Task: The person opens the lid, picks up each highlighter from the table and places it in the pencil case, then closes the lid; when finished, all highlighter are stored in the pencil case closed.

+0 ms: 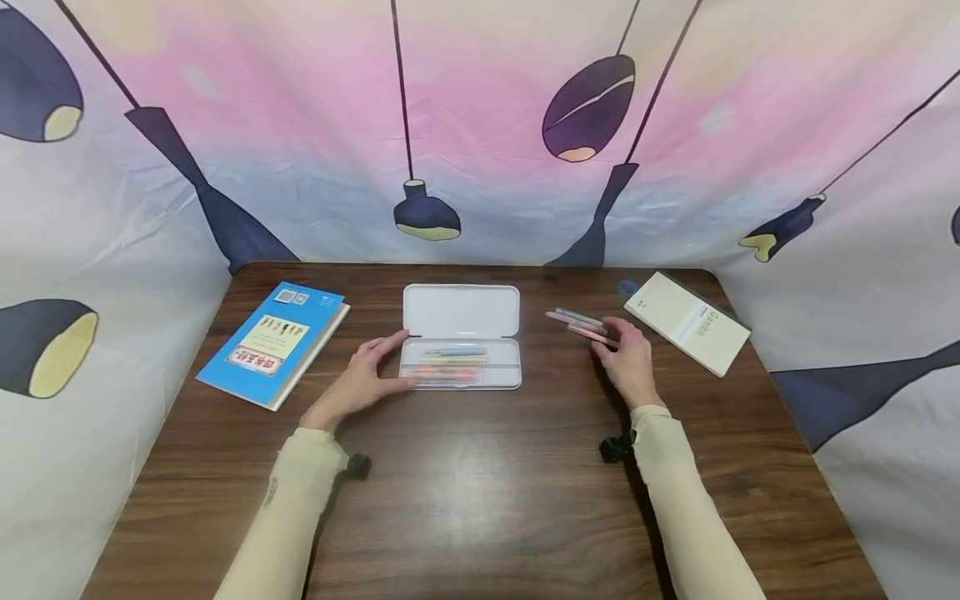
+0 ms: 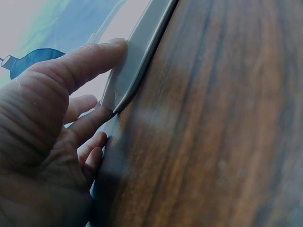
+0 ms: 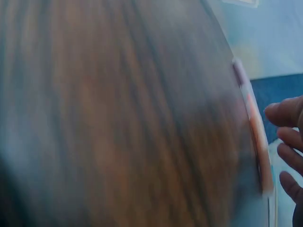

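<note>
We see a white pencil box (image 1: 461, 310) lying open on the brown desk (image 1: 465, 500), with some coloured pens (image 1: 453, 360) inside its near half. The left hand (image 1: 358, 379) holds the box at its left side, with the thumb on the near edge and a finger up by the fold. A few loose pens (image 1: 576, 318) lie on the desk to the right of the box, and the right hand (image 1: 628, 360) is at their near ends. Its fingers look slack and a bit bent; we can't tell if they touch a pen. We think the pens are light, stiff and smooth, so they could roll or slip. We would pinch them around the middle. The box looks thin and hard, maybe plastic, and might slide easily, so we'd hold its side walls and not push on the lid.
</note>
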The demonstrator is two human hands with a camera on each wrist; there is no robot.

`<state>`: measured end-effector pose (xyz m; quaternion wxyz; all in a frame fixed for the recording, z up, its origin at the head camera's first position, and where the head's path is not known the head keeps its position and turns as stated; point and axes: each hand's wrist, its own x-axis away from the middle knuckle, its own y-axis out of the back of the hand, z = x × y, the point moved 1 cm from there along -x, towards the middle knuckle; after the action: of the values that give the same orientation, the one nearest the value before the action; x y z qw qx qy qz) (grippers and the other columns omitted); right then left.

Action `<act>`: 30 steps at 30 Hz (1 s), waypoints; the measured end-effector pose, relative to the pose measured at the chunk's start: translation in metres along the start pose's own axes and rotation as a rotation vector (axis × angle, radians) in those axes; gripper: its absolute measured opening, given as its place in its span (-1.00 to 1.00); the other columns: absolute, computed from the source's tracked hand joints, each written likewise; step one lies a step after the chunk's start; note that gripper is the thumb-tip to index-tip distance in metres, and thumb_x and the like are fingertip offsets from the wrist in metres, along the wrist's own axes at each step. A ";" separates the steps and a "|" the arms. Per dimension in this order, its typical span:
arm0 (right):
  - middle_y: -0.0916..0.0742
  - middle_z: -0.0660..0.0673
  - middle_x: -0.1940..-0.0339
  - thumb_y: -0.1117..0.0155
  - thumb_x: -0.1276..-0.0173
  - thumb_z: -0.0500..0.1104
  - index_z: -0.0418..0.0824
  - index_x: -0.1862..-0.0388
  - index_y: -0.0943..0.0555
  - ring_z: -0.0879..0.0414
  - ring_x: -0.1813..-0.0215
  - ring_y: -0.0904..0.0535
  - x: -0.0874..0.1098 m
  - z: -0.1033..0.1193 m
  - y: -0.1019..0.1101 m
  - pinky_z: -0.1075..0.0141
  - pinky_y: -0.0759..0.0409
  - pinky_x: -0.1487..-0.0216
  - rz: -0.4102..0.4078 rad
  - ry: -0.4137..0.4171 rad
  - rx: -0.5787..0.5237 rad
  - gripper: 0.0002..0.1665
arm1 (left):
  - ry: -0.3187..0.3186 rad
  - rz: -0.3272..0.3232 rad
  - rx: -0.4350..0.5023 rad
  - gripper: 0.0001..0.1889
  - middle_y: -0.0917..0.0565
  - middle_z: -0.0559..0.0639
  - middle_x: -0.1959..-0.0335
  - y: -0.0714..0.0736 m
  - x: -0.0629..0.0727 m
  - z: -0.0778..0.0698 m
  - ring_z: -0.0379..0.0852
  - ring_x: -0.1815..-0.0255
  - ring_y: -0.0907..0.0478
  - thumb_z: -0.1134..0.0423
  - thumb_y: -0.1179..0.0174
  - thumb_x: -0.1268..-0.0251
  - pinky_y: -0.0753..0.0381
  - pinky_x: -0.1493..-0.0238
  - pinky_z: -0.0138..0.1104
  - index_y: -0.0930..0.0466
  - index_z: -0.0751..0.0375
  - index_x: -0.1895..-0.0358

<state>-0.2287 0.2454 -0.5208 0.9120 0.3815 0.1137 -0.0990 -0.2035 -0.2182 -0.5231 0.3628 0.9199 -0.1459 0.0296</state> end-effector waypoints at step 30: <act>-0.83 -0.28 0.15 -0.42 -0.33 -0.44 -0.34 -0.07 -0.69 -0.22 0.06 -0.68 0.026 -0.010 -0.004 0.01 -0.50 -0.05 -0.027 -0.036 -0.045 -0.67 | 0.020 0.012 -0.003 0.02 -0.09 0.33 -0.66 0.000 -0.002 0.002 0.37 -0.65 0.03 -0.23 -0.48 -0.24 -0.09 -0.48 0.47 -0.15 -0.18 -0.71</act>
<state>-0.2065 0.2473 -0.5382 0.9209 0.3573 0.1046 -0.1155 -0.2055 -0.2187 -0.5252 0.3653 0.9182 -0.1477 0.0405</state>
